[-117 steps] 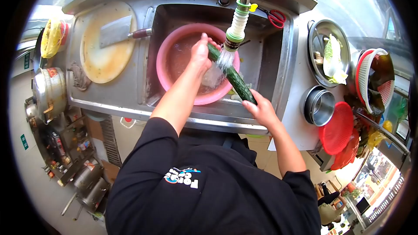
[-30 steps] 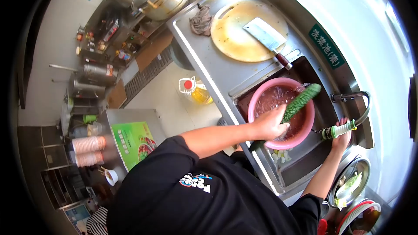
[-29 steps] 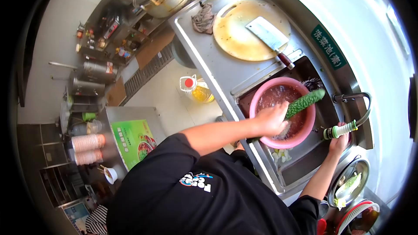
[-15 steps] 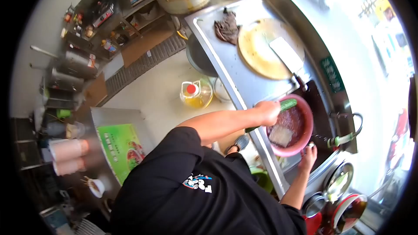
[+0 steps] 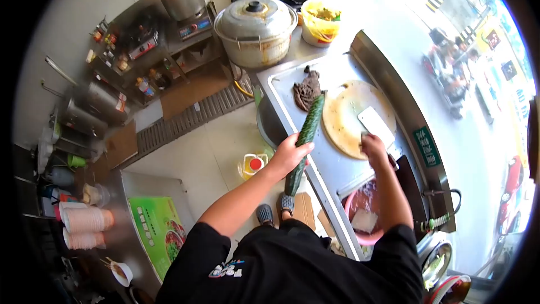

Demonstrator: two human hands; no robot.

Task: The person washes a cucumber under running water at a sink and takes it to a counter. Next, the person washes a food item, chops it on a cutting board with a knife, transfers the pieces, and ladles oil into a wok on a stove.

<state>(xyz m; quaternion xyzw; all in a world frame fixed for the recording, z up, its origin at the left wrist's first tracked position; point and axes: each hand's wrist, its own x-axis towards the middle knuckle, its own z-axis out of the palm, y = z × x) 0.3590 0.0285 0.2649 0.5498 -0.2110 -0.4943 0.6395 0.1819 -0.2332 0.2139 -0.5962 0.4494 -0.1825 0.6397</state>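
Along the left edge of the steel table (image 5: 333, 170), a worker's left hand (image 5: 289, 155) reaches forward, its grip wrapped around the middle of a long cucumber (image 5: 313, 116) slanting far and right; the right hand (image 5: 374, 147) curls over the round board (image 5: 350, 110) near the cleaver (image 5: 376, 125), its grip's contents impossible to tell.

Cannot see middle of cucumber (image 5: 311, 117), covered by left hand (image 5: 291, 152). Cannot tell if holding anything with right hand (image 5: 373, 147); fingers (image 5: 366, 139) too small and smeary. Cannot see all of knife (image 5: 376, 125) handle, partly behind right arm (image 5: 392, 191). Same for right side of pink tub (image 5: 368, 240). Cannot read green sign (image 5: 426, 146) near sink, too fuzzy. Cannot make out shapes outside (image 5: 450, 67), all blurry. Cannot see rest of black shirt (image 5: 298, 264), cut off below.
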